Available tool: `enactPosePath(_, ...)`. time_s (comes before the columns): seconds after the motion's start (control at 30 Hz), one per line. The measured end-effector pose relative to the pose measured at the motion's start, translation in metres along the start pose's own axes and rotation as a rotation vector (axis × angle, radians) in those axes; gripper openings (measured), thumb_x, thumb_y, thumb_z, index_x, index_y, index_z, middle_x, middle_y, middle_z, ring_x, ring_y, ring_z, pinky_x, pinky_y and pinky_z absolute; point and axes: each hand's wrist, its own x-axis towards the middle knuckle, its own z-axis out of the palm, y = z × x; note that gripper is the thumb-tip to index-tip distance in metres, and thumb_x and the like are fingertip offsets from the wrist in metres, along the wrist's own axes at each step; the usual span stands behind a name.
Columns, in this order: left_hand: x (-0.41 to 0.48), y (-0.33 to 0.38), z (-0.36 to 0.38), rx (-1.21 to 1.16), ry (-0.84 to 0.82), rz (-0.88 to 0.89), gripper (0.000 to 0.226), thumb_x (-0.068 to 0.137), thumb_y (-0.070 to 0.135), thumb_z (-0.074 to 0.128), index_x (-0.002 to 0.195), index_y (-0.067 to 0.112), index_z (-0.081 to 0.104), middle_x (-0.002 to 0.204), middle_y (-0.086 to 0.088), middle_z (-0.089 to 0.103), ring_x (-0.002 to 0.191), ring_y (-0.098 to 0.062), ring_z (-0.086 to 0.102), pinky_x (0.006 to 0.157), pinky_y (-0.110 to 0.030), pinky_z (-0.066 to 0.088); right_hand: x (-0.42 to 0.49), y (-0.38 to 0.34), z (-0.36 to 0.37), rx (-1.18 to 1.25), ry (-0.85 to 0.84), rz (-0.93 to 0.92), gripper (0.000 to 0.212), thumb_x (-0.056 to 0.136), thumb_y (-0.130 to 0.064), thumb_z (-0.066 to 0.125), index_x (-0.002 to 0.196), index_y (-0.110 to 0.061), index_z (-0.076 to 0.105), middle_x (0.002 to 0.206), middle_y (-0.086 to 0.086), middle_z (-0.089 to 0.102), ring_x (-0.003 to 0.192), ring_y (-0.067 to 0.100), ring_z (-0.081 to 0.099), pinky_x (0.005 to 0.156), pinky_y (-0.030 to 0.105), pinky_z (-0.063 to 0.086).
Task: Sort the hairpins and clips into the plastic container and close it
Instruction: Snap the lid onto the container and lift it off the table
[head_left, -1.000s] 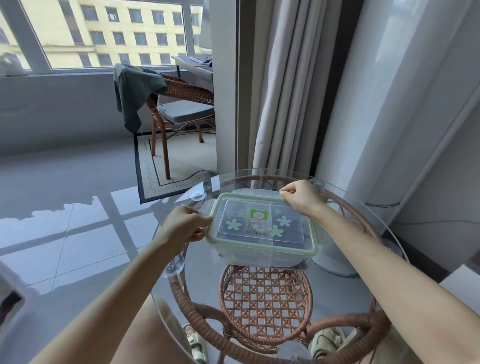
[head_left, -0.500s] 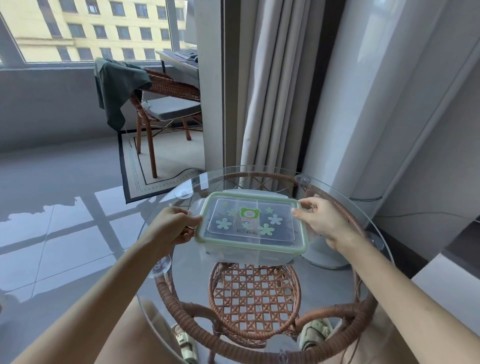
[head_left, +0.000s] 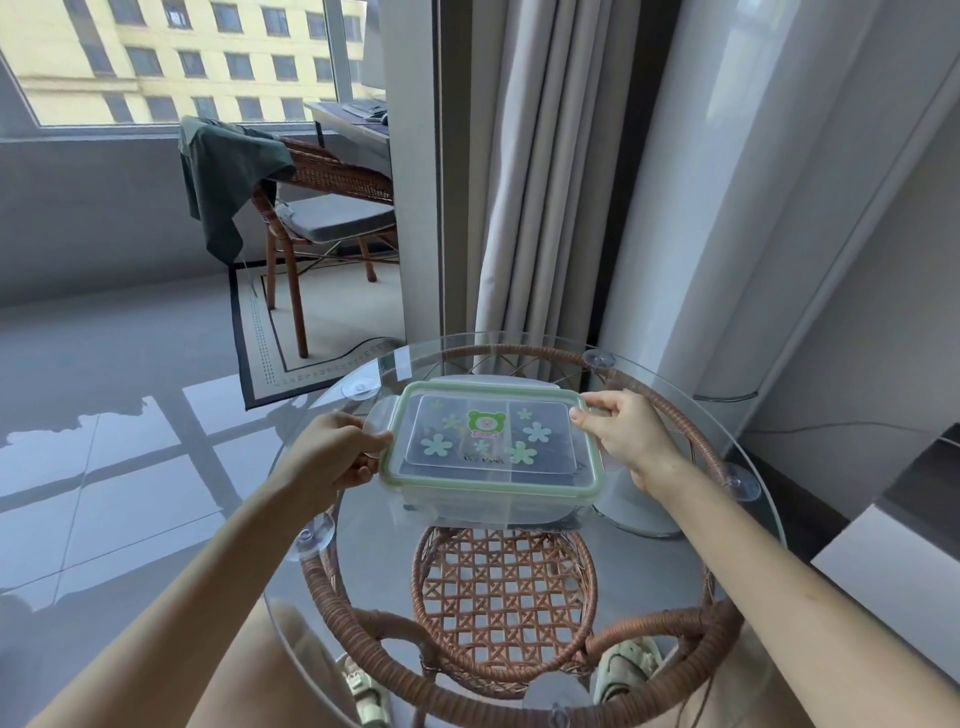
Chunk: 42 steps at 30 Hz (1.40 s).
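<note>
Our right hand has come round from the far edge of the lid to the right end of the plastic container. Our left hand has stayed at the left end. The box has stayed on the table.

The box sits flat on the round glass table, near the middle and a bit to the far side. Its clear lid is on top, with a green rim all the way round. The lid has a green bear sticker and pale flowers on it. Dark shapes show through the lid, but we cannot tell what they are.

Our left hand holds the clear flap on the left end, with the fingers curled round it. That flap sticks out to the side. Our right hand grips the right end of the box. Its thumb lies on the green rim by the far corner, and the fingers curl down the side. The fingertips are hidden from us.

Under the glass we see a brown wicker frame and pale shoes. Behind the table hangs a grey curtain. Far off on the left stands a wicker chair with a dark green cloth over its back.
</note>
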Motion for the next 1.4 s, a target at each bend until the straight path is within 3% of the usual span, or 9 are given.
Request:
enactPosePath(0.33, 0.000, -0.007, 0.003, -0.011, 0.043, 0.035, 0.013, 0.085, 0.004, 0.058, 0.096, 0.000, 0.052, 0.072, -0.010, 0.050, 0.055, -0.015, 0.044, 0.046, -0.020, 0.043, -0.010, 0.008, 0.003, -0.171, 0.009, -0.107, 0.049, 0.092, -0.028, 0.055, 0.135, -0.007, 0.045, 0.141, 0.007, 0.048, 0.131, 0.021, 0.042, 0.101, 0.027, 0.033)
enactPosePath(0.43, -0.002, -0.015, 0.008, 0.353, 0.262, 0.185, 0.032, 0.085, 0.018, 0.058, 0.112, 0.008, 0.044, 0.097, -0.009, 0.054, 0.084, -0.026, 0.054, 0.071, -0.034, 0.041, -0.013, 0.009, 0.001, -0.381, 0.001, -0.114, 0.051, 0.095, -0.038, 0.044, 0.140, -0.015, 0.040, 0.143, 0.008, 0.047, 0.131, 0.025, 0.043, 0.103, 0.033, 0.036)
enactPosePath(0.53, -0.005, -0.025, 0.016, 0.854, 0.434, 0.546, 0.018, 0.089, 0.022, 0.047, 0.099, 0.007, 0.045, 0.092, -0.012, 0.050, 0.090, -0.031, 0.048, 0.073, -0.034, 0.032, -0.015, 0.001, 0.001, -0.856, 0.050, -0.174, 0.049, 0.098, -0.041, 0.028, 0.140, -0.018, 0.039, 0.129, 0.016, 0.058, 0.117, 0.034, 0.054, 0.089, 0.039, 0.046)
enactPosePath(0.73, -0.008, -0.009, 0.014, 1.296, 0.241, 0.543, 0.021, 0.090, 0.007, 0.035, 0.080, 0.003, 0.053, 0.086, -0.018, 0.063, 0.072, -0.030, 0.052, 0.067, -0.036, 0.047, -0.025, -0.020, 0.011, -1.403, 0.098, -0.385, 0.047, 0.101, -0.031, 0.026, 0.096, -0.006, 0.065, 0.091, 0.011, 0.069, 0.085, 0.027, 0.065, 0.059, 0.027, 0.037)
enactPosePath(0.83, -0.011, 0.001, 0.016, 1.427, 0.089, 0.469, 0.021, 0.088, -0.001, 0.035, 0.095, 0.002, 0.055, 0.081, -0.011, 0.056, 0.075, -0.030, 0.052, 0.076, -0.037, 0.046, -0.020, -0.017, 0.012, -1.167, 0.020, -0.192, 0.052, 0.101, -0.033, 0.024, 0.097, 0.000, 0.064, 0.093, 0.017, 0.068, 0.089, 0.033, 0.065, 0.063, 0.030, 0.042)
enactPosePath(0.97, 0.004, 0.005, 0.014, 1.393, 0.001, 0.437, 0.050, 0.100, 0.027, 0.018, 0.074, 0.004, 0.054, 0.059, -0.006, 0.043, 0.071, -0.028, 0.054, 0.071, -0.034, 0.047, -0.020, -0.012, 0.002, -0.738, -0.150, 0.081, 0.074, 0.099, -0.045, 0.016, 0.059, 0.001, 0.058, 0.050, 0.013, 0.060, 0.038, 0.020, 0.056, 0.045, 0.025, 0.049)
enactPosePath(1.07, 0.017, 0.003, 0.011, 1.299, -0.023, 0.369, 0.057, 0.099, 0.037, 0.011, 0.060, 0.008, 0.041, 0.056, -0.005, 0.038, 0.064, -0.026, 0.046, 0.066, -0.029, 0.038, -0.014, -0.012, -0.001, -0.775, -0.184, 0.055, 0.074, 0.099, -0.044, 0.013, 0.050, -0.005, 0.054, 0.044, 0.007, 0.058, 0.040, 0.017, 0.053, 0.059, 0.028, 0.051)
enactPosePath(1.2, 0.021, 0.000, 0.009, 1.107, -0.070, 0.281, 0.049, 0.100, 0.031, 0.015, 0.057, 0.015, 0.030, 0.057, -0.003, 0.036, 0.062, -0.024, 0.043, 0.063, -0.035, 0.042, -0.003, -0.005, -0.006, -0.568, -0.302, 0.069, 0.071, 0.100, -0.042, 0.017, 0.043, -0.010, 0.046, 0.033, 0.002, 0.049, 0.032, 0.011, 0.045, 0.049, 0.024, 0.039)
enactPosePath(1.4, 0.022, -0.010, 0.006, 0.747, -0.168, 0.216, 0.054, 0.099, 0.035, 0.021, 0.061, 0.013, 0.053, 0.053, -0.001, 0.042, 0.048, -0.009, 0.037, 0.046, -0.018, 0.030, -0.009, 0.001, -0.007, -0.498, -0.293, 0.022, 0.072, 0.099, -0.044, 0.017, 0.040, -0.011, 0.040, 0.038, 0.007, 0.046, 0.041, 0.017, 0.048, 0.067, 0.033, 0.049)
